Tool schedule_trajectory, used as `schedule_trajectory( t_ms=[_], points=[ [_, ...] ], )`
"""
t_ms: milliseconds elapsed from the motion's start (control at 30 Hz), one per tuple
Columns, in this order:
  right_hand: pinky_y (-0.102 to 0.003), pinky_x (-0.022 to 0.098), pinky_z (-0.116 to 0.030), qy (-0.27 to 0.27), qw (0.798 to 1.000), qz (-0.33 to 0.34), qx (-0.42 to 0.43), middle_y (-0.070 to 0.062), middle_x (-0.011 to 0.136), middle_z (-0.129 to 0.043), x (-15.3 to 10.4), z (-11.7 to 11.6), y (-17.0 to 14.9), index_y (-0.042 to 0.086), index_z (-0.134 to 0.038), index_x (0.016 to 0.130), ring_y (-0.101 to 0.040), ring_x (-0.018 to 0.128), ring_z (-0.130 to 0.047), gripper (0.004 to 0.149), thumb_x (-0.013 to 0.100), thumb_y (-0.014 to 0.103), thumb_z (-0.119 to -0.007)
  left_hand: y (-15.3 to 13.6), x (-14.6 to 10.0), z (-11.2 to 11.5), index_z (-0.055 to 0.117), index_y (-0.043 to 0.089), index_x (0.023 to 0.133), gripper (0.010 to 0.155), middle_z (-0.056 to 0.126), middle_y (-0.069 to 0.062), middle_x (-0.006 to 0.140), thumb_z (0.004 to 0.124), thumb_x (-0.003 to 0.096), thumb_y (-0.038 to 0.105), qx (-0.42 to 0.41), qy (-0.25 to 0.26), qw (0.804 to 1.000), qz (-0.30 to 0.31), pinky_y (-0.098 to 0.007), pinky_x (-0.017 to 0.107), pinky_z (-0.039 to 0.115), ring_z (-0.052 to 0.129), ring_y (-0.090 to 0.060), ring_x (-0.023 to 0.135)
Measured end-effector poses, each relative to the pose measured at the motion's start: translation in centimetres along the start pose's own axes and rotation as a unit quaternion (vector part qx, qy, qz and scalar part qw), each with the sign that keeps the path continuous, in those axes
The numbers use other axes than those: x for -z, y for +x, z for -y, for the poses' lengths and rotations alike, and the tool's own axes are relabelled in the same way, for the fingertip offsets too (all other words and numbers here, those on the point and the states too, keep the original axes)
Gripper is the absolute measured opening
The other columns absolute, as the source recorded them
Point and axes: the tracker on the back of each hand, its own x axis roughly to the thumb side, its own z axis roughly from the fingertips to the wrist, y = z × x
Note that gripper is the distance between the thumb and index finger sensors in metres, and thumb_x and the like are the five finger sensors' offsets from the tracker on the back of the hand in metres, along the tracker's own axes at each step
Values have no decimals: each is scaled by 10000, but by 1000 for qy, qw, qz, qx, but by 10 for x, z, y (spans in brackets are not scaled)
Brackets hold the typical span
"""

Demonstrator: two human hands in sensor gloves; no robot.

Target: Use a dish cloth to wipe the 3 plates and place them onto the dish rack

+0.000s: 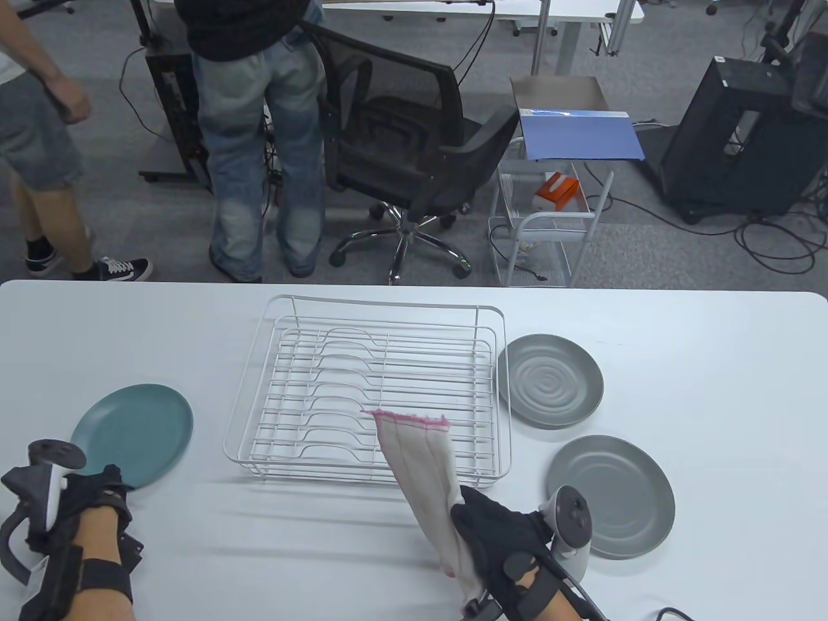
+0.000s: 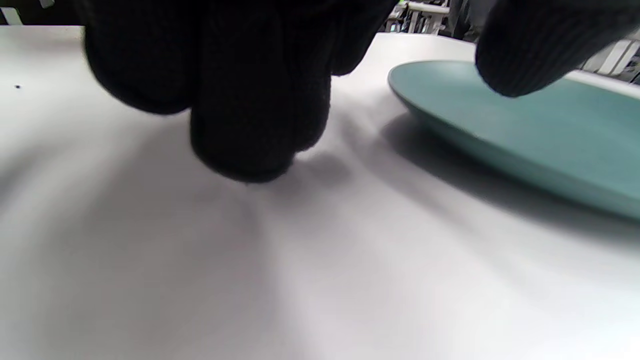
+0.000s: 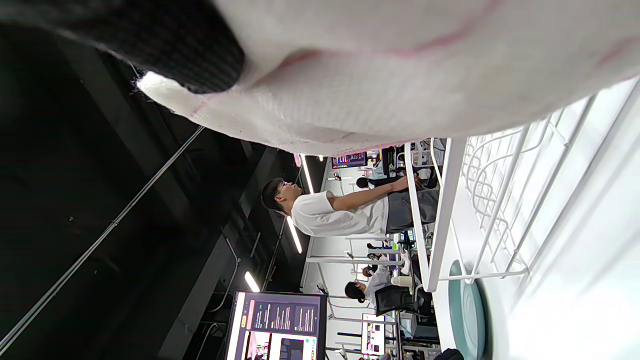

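A teal plate [image 1: 139,427] lies flat on the white table [image 1: 711,401] at the left. My left hand [image 1: 107,485] is at its near edge; in the left wrist view its fingers [image 2: 240,125] hang just above the table beside the teal plate [image 2: 525,135], and the thumb [image 2: 525,55] hovers over the rim, holding nothing. A white wire dish rack [image 1: 369,394] stands empty in the middle. Two grey plates [image 1: 550,380] [image 1: 611,495] lie to its right. My right hand [image 1: 495,527] grips a white dish cloth [image 1: 420,466] with a pink hem, lifted over the rack's near right corner.
Beyond the table's far edge stand two people [image 1: 259,129], a black office chair [image 1: 401,149] and a wire cart [image 1: 556,213]. In the right wrist view the cloth [image 3: 400,90] fills the top, with the rack [image 3: 445,210] and the teal plate [image 3: 462,310] behind it.
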Motion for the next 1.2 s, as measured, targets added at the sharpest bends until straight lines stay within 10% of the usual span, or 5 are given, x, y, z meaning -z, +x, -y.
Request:
schedule_trajectory(
  t_ms=[300,567,733,933,1200],
  points=[
    [-643,586,-594,-6,1000,-12,-12,-270,936,-674,2,4,-4,28,-741,901,-521,825,-655,545,483,378,-755,12,20,7,593,180,999,731,945,-55,635,763,523,708,34,6,999,-33,-445,395,853,1021,-138,314],
    [-642,587,-593,-3,1000,-16,-16,-270,936,-673,2,3,-4,25,-741,900,-521,826,-653,546,484,378,-755,-3,25,15,639,150,912,591,974,22,522,831,523,552,-135,-35,989,-42,-427,353,888,1039,-94,234],
    [-640,586,-595,-2,1000,-13,-14,-259,936,-684,3,2,-5,36,-757,896,-518,826,-655,540,481,381,-767,-19,19,19,579,110,901,523,1011,-35,574,777,547,439,-326,-61,943,-10,-428,293,909,1077,-123,188],
    [-641,586,-594,0,1000,-7,-17,-261,934,-684,2,0,-4,32,-759,893,-520,827,-653,539,481,380,-767,-19,-11,-6,527,93,919,516,1031,-81,608,740,539,370,-349,16,933,89,-426,301,930,1124,-136,202],
    [-640,587,-593,-13,1000,11,-25,-260,936,-680,0,-3,0,33,-755,894,-518,827,-651,538,482,379,-765,-20,-80,-43,481,170,964,507,985,-73,743,711,554,358,-477,82,842,238,-432,350,918,1132,-169,252]
  ],
)
